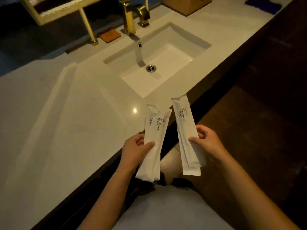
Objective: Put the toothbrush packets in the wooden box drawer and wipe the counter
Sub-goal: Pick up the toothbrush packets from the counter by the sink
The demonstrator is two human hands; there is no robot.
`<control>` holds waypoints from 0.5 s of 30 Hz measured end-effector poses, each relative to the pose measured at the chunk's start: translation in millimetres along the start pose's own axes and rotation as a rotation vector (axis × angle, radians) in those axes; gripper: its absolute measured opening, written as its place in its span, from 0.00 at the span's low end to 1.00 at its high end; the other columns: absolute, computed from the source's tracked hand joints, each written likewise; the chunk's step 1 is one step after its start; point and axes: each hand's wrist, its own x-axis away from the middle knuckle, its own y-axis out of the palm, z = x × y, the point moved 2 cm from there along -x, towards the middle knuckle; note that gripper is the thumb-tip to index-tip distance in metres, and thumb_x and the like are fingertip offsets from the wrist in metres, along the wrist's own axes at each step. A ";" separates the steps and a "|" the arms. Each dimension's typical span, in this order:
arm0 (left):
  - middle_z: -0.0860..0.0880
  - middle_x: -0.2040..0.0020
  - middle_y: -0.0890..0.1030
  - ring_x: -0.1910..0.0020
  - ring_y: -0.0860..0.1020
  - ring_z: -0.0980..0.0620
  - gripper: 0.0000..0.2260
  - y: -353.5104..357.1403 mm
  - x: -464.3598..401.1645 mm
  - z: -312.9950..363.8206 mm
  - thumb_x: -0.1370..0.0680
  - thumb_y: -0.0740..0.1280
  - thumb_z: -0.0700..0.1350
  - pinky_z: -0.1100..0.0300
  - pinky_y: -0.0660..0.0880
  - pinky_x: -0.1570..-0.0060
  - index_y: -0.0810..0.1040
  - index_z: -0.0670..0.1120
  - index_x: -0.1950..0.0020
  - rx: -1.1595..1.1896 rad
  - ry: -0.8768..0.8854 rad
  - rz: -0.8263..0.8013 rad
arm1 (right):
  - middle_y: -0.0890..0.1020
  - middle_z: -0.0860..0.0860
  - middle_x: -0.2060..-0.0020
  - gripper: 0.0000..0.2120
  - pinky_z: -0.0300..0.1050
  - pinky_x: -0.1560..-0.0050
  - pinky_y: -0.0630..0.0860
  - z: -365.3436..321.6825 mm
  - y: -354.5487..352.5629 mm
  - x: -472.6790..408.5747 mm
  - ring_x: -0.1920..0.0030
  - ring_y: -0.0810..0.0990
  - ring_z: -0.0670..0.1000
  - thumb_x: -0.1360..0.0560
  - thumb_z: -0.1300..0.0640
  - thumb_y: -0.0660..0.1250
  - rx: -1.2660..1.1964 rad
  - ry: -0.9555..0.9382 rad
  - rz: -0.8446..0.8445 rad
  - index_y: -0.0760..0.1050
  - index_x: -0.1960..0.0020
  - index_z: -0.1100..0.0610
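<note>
Your left hand grips a small stack of white toothbrush packets at the counter's front edge, while your right hand pinches another stack of packets just off that edge. Both stacks fan up toward the white sink, the two well apart. A gold faucet stands behind the basin, and a wooden box sits at the far right of the counter.

A bathroom: a white counter with an undermount sink and a gold faucet.

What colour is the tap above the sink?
Shiny gold tap, shown in the head view.
</note>
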 end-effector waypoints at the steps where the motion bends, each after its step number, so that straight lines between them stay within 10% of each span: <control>1: 0.53 0.53 0.83 0.54 0.81 0.58 0.09 12.9 1.5 -3.1 0.29 0.71 0.41 0.65 0.76 0.58 0.78 0.52 0.52 -0.029 -0.013 -0.054 | 0.78 0.46 0.55 0.13 0.38 0.56 0.73 16.3 -14.1 8.0 0.52 0.77 0.49 0.29 0.67 0.68 -0.010 0.032 0.045 0.73 0.51 0.52; 9: 0.57 0.58 0.80 0.57 0.78 0.59 0.12 111.5 2.0 -12.1 0.29 0.69 0.36 0.64 0.72 0.57 0.78 0.54 0.58 -0.341 0.078 -0.330 | 0.75 0.53 0.46 0.14 0.50 0.46 0.72 138.5 -109.3 84.5 0.42 0.74 0.55 0.28 0.66 0.67 -0.055 0.305 0.370 0.71 0.45 0.55; 15: 0.48 0.50 0.79 0.53 0.74 0.53 0.13 186.4 11.9 -45.3 0.28 0.69 0.39 0.59 0.69 0.52 0.79 0.43 0.43 -0.715 0.112 -0.341 | 0.75 0.61 0.38 0.19 0.57 0.40 0.73 227.6 -165.7 143.2 0.39 0.74 0.61 0.27 0.65 0.67 -0.067 0.515 0.480 0.69 0.37 0.62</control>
